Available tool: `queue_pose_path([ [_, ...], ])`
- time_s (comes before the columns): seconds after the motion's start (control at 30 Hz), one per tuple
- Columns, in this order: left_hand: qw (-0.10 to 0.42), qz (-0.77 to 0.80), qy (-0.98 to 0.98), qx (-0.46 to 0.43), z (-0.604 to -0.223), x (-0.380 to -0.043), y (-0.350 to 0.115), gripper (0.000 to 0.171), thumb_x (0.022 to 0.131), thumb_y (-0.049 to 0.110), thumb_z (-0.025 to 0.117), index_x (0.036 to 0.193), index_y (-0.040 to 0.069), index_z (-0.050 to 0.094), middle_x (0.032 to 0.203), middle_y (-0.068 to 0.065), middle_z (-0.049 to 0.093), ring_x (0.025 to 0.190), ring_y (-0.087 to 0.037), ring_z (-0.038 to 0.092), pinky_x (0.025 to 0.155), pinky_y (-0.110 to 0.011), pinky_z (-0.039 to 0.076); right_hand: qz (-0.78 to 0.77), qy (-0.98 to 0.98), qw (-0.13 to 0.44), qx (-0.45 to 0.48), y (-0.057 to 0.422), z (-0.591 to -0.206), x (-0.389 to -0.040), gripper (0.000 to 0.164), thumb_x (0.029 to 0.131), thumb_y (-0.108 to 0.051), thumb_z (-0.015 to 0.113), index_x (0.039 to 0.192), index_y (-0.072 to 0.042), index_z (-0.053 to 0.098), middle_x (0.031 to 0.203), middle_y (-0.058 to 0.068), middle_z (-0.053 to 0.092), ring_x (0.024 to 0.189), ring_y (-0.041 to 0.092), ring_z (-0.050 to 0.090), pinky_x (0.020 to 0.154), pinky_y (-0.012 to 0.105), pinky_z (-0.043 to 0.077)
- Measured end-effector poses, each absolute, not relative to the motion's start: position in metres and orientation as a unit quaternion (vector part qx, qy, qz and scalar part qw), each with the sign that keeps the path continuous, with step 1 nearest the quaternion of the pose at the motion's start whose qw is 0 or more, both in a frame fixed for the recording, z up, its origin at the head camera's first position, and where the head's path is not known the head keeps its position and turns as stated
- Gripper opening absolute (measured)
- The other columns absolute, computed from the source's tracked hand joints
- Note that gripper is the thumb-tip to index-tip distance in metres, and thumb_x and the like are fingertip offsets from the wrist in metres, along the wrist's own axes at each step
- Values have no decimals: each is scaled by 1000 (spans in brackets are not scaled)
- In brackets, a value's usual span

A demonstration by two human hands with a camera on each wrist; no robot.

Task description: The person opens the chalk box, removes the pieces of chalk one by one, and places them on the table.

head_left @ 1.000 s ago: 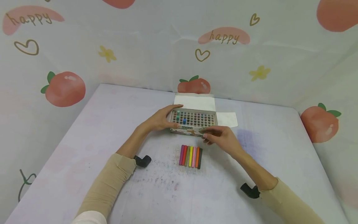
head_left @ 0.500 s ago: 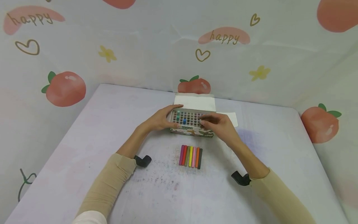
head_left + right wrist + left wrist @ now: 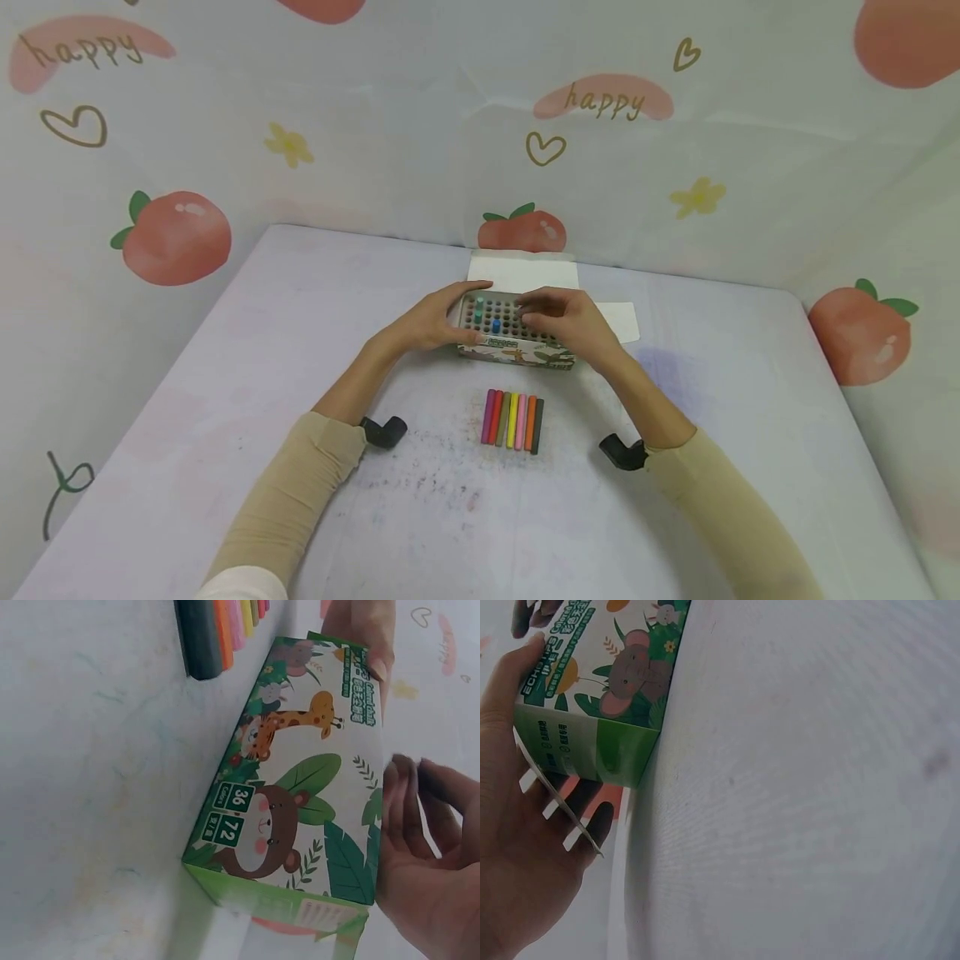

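An animal-printed chalk box (image 3: pixel 517 354) stands on the table with its lid turned back, showing rows of round holes. Two green chalks (image 3: pixel 478 316) and a blue chalk (image 3: pixel 497 325) stick up from its left half. My left hand (image 3: pixel 431 321) grips the box's left end, thumb at the front and fingers behind. Over the right half of the holes hovers my right hand (image 3: pixel 573 321), fingers bent loosely downward; in the right wrist view nothing shows between them, though the tips are dark. In front of the box, several coloured chalks (image 3: pixel 512 421) lie side by side.
The box's white lid (image 3: pixel 522 268) leans at the back, and a white side flap (image 3: pixel 620 321) sticks out to the right. Chalk smudges mark the pale tabletop (image 3: pixel 420 517). A fruit-printed cloth (image 3: pixel 405 125) hangs behind the table.
My right hand has moved left and away from me, from the box's front right corner to above the holes. The left hand stays on the box; the row of chalks has not moved.
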State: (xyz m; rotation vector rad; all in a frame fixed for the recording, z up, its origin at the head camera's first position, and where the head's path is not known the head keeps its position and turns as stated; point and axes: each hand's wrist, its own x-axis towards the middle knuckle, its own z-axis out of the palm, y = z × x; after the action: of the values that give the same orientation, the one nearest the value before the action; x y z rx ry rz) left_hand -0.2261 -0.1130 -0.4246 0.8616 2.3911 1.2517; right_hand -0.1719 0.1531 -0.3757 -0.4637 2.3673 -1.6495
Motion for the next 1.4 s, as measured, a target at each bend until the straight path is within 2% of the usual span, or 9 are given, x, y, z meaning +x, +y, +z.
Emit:
queue_pose_path([
  [0.4,154,433,836,300,-426,-226,-112,83,84,33,80,154,27,36,125,-5,53,99,-23,52,89,-41,42,-516,818,164,-196,146,-381,-189,33,97,-10,64,130,-5,64,115,11,70,105,24,65,87,37,50],
  [0.67,151,432,834,308,-424,-227,-112,83,84,32,80,154,25,36,126,-5,53,101,-23,52,91,-42,42,-491,831,194,-174,143,-384,-193,32,97,-12,65,128,-9,66,114,8,70,104,21,65,90,40,50],
  [0.83,153,433,833,309,-426,-228,-112,82,85,32,80,154,25,36,123,-5,54,99,-22,53,89,-40,43,-483,836,194,-174,139,-390,-197,29,95,-11,68,123,-7,69,109,7,71,100,20,67,87,37,52],
  [1.1,156,438,830,308,-426,-227,-113,82,85,32,80,154,25,36,126,-6,53,101,-22,53,87,-40,44,-436,866,181,-164,131,-394,-199,24,91,-14,73,114,-10,75,103,3,73,91,16,69,78,33,53],
  [1.4,156,435,833,305,-426,-229,-112,83,85,30,80,154,24,36,125,-6,53,101,-22,53,87,-40,44,-403,888,164,-146,128,-391,-198,22,89,-20,76,110,-12,78,102,2,70,91,17,67,75,33,52],
])
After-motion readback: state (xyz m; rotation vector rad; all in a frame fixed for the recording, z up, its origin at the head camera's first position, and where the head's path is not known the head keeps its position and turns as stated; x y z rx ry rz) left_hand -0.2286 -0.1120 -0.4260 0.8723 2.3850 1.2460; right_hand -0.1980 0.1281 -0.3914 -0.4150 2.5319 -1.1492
